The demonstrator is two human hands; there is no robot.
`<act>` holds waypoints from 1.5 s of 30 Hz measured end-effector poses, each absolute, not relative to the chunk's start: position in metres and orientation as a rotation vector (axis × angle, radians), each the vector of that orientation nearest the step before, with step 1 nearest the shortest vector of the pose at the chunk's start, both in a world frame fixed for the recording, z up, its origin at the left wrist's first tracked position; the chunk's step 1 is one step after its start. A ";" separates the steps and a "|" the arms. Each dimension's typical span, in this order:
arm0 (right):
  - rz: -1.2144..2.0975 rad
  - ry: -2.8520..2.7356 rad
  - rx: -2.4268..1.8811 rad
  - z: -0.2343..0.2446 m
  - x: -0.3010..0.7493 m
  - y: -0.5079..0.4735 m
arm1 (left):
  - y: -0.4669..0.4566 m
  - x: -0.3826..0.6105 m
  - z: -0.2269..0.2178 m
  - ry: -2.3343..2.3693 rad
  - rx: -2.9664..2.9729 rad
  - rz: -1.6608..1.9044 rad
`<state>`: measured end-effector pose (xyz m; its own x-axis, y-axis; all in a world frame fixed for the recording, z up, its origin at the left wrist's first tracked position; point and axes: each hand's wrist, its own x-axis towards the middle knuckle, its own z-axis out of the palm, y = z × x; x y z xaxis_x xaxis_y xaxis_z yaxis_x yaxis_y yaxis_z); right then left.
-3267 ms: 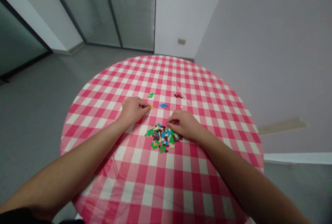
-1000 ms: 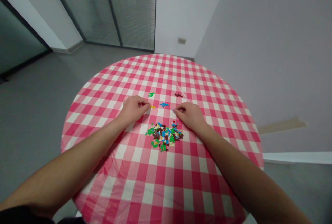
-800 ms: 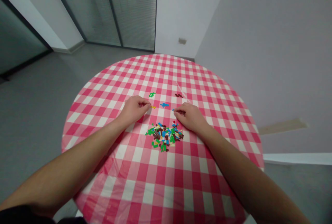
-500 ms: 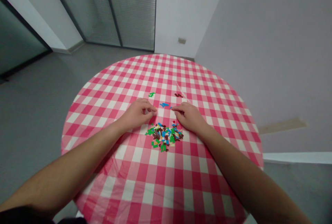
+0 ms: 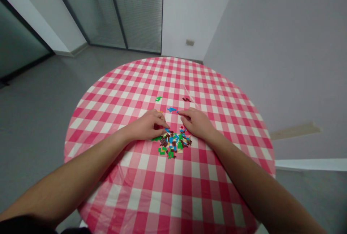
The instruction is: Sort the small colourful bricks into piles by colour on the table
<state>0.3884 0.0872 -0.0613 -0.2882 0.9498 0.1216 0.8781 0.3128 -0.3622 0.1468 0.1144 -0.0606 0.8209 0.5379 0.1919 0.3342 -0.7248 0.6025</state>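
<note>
A heap of tiny bricks (image 5: 172, 143) in green, brown, blue and white lies mid-table on the red-and-white checked cloth (image 5: 173, 187). My left hand (image 5: 149, 125) rests at the heap's upper left edge, thumb and fingers pinched together over the nearest pieces; what they grip is too small to see. My right hand (image 5: 197, 122) lies just beyond the heap on the right. Its fingertips pinch a tiny blue piece (image 5: 178, 111) close to a small blue group (image 5: 171, 109).
Beyond the hands lie a small green group (image 5: 158, 99) and a small brown group (image 5: 186, 99). A yellow bit (image 5: 160, 111) peeks out by my left knuckles. The round table stands near a grey wall on the right; glass doors with blinds are at the back.
My left hand has slid from the yellow bit back and right to the heap's edge. My right hand has left the heap and moved forward towards the blue group with a blue piece.
</note>
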 end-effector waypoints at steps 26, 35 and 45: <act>0.264 -2.142 -1.092 -0.061 0.379 0.078 | 0.107 0.159 -0.066 0.954 1.794 0.804; 0.320 -2.245 -1.099 -0.062 0.377 0.077 | 0.105 0.161 -0.070 0.868 1.712 0.791; 0.336 -2.244 -1.028 -0.062 0.375 0.077 | 0.105 0.161 -0.073 0.856 1.712 0.747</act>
<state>0.3754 0.0773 -0.0622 -0.4900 0.7492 0.4456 0.5859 0.6616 -0.4681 0.1614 0.1049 -0.0731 0.5517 0.8306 0.0754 0.1868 -0.2111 0.9595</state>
